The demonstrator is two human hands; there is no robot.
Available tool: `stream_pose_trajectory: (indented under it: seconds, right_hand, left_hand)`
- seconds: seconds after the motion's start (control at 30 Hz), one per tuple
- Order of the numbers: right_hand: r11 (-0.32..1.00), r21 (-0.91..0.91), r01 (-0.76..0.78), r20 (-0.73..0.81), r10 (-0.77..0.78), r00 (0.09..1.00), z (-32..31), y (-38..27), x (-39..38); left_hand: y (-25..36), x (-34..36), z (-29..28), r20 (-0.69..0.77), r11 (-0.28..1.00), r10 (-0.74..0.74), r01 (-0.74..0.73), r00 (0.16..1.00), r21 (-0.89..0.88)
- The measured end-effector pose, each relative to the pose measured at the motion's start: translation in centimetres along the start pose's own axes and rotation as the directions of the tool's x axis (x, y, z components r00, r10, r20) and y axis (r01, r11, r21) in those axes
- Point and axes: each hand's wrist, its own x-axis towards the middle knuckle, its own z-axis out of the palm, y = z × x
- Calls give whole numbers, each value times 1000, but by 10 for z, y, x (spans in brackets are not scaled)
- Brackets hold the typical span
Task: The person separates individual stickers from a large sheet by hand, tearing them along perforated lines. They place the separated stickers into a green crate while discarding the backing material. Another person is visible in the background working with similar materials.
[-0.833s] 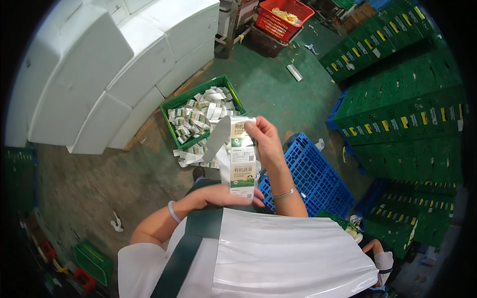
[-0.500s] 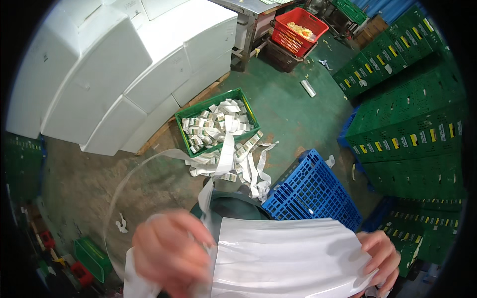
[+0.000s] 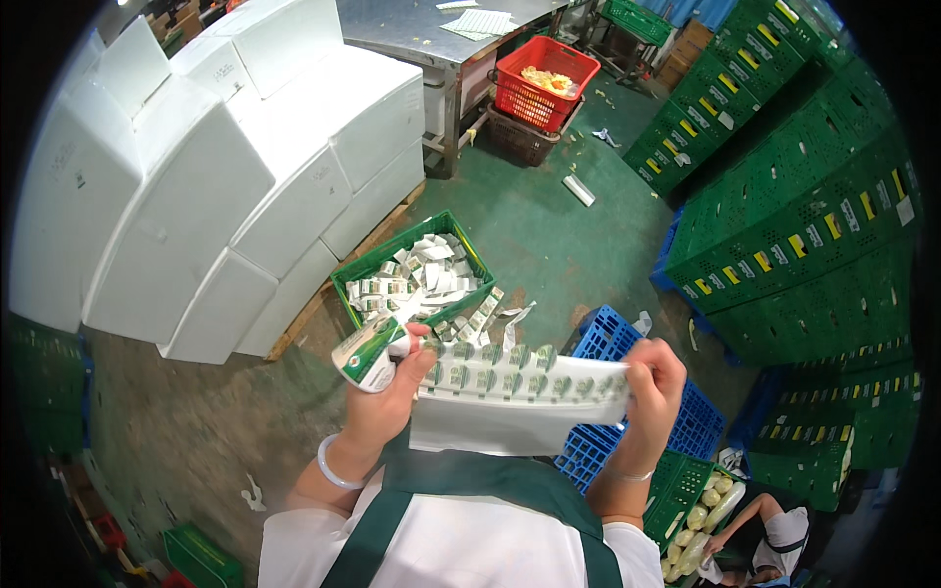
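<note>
My left hand (image 3: 387, 402) is closed on the left end of a wide white sheet of labels (image 3: 500, 382), with a curled piece of green-and-white labels (image 3: 368, 355) also in its grip. The sheet is stretched across in front of my apron (image 3: 461, 475), with rows of green printed labels along its upper part and a plain white lower part. Pinched between the fingers of my right hand (image 3: 655, 387) is the sheet's right end. Beyond it, a green crate (image 3: 341, 284) holds a heap of cut label strips (image 3: 421, 274), and loose strips (image 3: 482, 316) lie on the floor beside it.
White boxes (image 3: 235, 216) are stacked at the left. Green crates (image 3: 784, 255) stand in tall stacks at the right. A blue pallet (image 3: 600, 338) leans nearby. Far off are a metal table (image 3: 421, 29) and a red basket (image 3: 547, 98). Another person's arm (image 3: 745, 514) reaches toward wrapped vegetables (image 3: 701, 510).
The sheet has risen and moved away from me, its printed labels now showing. My left hand, blurred before, now grips the sheet's end. The long white strip trailing at the left is gone from view.
</note>
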Motion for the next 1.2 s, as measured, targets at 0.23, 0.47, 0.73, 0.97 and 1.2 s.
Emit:
stream_pose_trajectory:
  seconds: [0.23,0.47,0.73,0.97,1.2]
  right_hand:
    - [678,-496,543,430,-352,832,59,-30,25]
    - [548,-415,726,544,-490,681,88,-18,26]
    - [719,-351,600,484,-409,774,80,-30,32]
    - [371,-450,812,743,-349,571,86,-32,36]
    - [574,-308,759,591,-510,625,59,-66,47]
  left_hand:
    - [-10,-2,19,7,987,-8,7,1000,160]
    - [-9,-4,22,-34,985,-31,36,999,169]
    - [-18,6,6,13,986,-92,89,996,144]
    - [-11,6,14,188,950,-12,-48,982,310]
    - [-13,2,1,85,993,-122,121,989,14]
